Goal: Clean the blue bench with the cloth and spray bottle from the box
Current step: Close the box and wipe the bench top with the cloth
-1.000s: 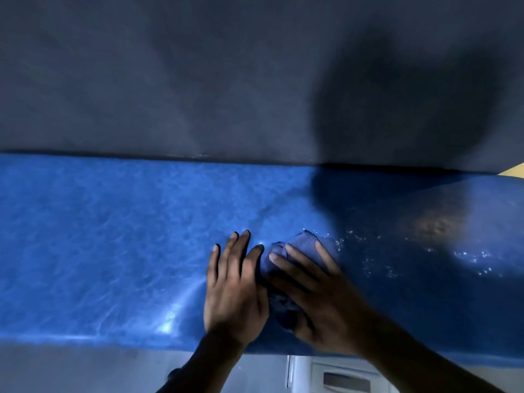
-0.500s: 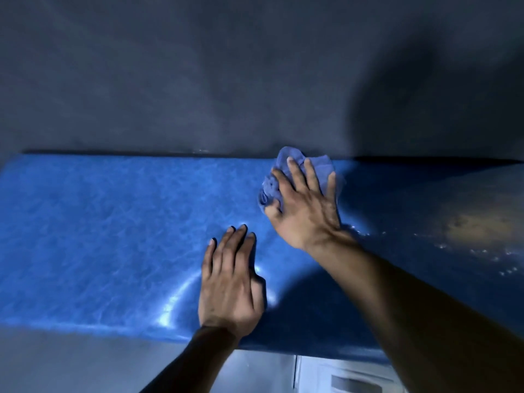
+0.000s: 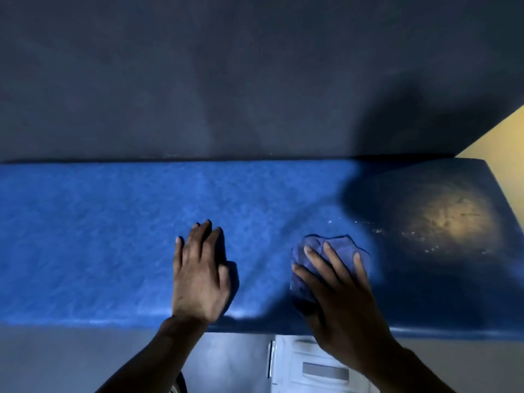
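Crumpled blue cloth point(image 3: 337, 251) on glossy blue worktop point(image 3: 99, 236), right hand point(image 3: 337, 296) pressing it, grip spread flat, left hand point(image 3: 198, 276) open, palm down, droplets point(image 3: 377, 229) beyond

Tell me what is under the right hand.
A bunched blue cloth lies under the right hand, pressed flat on the blue bench. Its far edge and left side show past the fingers; the part beneath the palm, and the bench surface under it, are covered.
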